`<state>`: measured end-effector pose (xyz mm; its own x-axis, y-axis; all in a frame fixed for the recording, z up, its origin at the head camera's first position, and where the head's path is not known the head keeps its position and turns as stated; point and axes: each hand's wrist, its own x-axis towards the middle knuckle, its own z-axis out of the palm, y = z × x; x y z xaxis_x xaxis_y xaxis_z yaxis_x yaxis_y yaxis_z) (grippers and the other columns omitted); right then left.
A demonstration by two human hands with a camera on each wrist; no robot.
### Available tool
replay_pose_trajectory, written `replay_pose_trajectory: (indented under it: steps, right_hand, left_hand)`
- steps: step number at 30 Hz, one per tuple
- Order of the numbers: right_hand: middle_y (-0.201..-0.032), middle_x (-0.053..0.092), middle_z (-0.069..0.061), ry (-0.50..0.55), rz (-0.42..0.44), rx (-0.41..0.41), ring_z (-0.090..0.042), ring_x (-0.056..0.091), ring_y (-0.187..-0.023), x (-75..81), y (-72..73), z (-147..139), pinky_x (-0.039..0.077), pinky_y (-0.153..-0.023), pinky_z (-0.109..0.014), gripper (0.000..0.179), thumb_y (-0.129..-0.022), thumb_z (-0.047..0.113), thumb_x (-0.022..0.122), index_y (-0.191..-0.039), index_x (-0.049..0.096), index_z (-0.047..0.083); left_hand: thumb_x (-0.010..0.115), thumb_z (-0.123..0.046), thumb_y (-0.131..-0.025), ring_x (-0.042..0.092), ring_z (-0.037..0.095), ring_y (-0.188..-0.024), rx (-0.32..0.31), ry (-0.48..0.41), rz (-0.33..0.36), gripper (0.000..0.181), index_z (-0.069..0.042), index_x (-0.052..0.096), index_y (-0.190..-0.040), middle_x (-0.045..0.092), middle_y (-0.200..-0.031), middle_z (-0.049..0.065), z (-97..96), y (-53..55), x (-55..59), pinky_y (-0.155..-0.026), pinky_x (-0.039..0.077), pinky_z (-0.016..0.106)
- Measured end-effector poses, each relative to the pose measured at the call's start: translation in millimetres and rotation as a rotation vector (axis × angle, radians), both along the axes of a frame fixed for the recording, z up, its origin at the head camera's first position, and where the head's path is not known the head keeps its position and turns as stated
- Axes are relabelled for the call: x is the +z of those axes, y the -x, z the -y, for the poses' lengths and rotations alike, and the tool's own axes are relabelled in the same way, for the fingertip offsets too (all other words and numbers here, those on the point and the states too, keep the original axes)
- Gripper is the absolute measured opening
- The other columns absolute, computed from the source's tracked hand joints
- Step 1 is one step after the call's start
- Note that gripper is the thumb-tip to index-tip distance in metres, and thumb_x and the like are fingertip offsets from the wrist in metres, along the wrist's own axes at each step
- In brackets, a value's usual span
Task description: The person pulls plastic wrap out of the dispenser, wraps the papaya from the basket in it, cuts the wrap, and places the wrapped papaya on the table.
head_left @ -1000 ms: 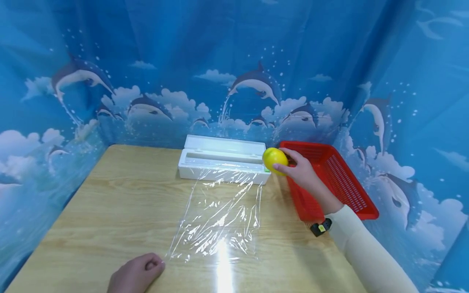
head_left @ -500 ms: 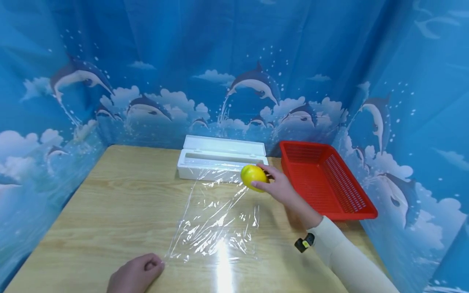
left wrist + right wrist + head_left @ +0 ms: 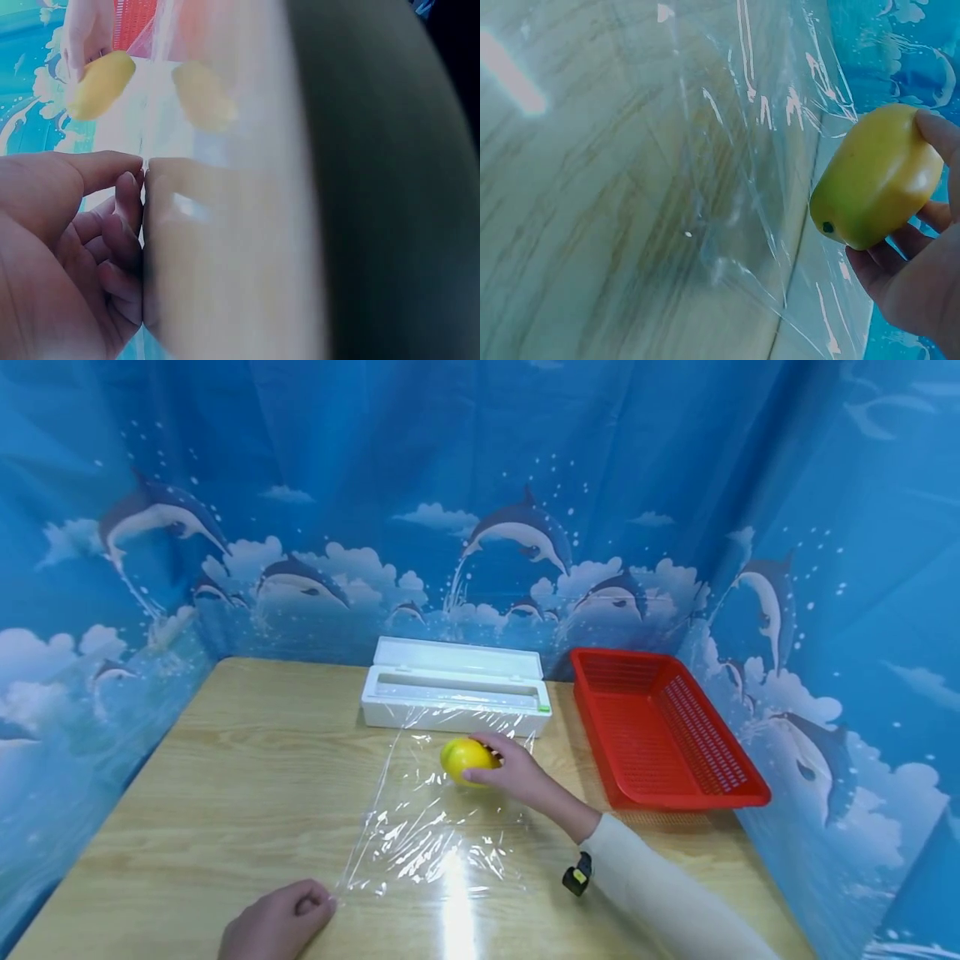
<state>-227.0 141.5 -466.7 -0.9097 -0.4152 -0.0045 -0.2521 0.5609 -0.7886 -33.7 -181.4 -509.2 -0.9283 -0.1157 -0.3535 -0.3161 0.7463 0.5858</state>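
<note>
A smooth oblong yellow fruit, greenish with a small dark stem spot at one end, is held in my right hand. Thumb and fingers curl round it from the right, over the clear plastic wrap. That sheet runs forward over the table from a white wrap dispenser box whose lid stands up. At the sheet's near left corner my left hand rests on the table. In the left wrist view, its thumb and index fingertip meet at the film's edge, pinching it.
A red plastic basket with slotted sides stands at the right, beside the dispenser. The wooden table ends at a blue dolphin-print curtain at the back and sides. A bright light reflection lies near the front.
My right hand has carried the yellow fruit left and toward me, from beside the basket to over the plastic wrap. The left hand stays at the wrap's corner.
</note>
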Motion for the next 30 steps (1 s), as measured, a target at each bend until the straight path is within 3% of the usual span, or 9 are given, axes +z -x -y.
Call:
replay_pose_trajectory:
  steps: [11, 23, 30]
  right_hand:
    - [-0.148, 0.053, -0.007, -0.143, -0.027, 0.053, -0.028, 0.051, -0.133, -16.7, -0.7, 15.7, 0.045, -0.11, -0.047, 0.074, -0.084, 0.043, 0.08, -0.147, 0.052, 0.015]
    - [-0.144, 0.055, -0.003, -0.322, -0.176, 0.07, -0.025, 0.051, -0.129, -22.0, -6.2, 24.1, 0.047, -0.101, -0.044, 0.078, -0.083, 0.055, 0.076, -0.147, 0.051, 0.02]
    - [-0.149, 0.051, -0.003, -0.322, -0.191, 0.063, -0.026, 0.048, -0.134, -19.9, -8.3, 24.0, 0.048, -0.102, -0.046, 0.082, -0.083, 0.059, 0.074, -0.149, 0.048, 0.019]
  left_hand:
    - [0.068, -0.036, -0.092, 0.047, 0.016, -0.061, -0.001, 0.003, 0.015, 0.013, -0.025, 0.067, -0.086, 0.056, -0.069, -0.007, 0.8, 1.0, -2.6, -0.06, 0.034, 0.029]
    - [0.068, -0.036, -0.092, 0.047, 0.014, -0.062, -0.01, 0.014, -0.008, 0.011, -0.026, 0.068, -0.086, 0.056, -0.069, -0.009, -0.5, 1.4, 1.4, -0.061, 0.034, 0.028]
    - [0.068, -0.037, -0.092, 0.048, 0.014, -0.062, -0.014, 0.01, -0.011, 0.012, -0.026, 0.068, -0.087, 0.056, -0.069, -0.008, 0.4, 1.3, -0.3, -0.061, 0.034, 0.029]
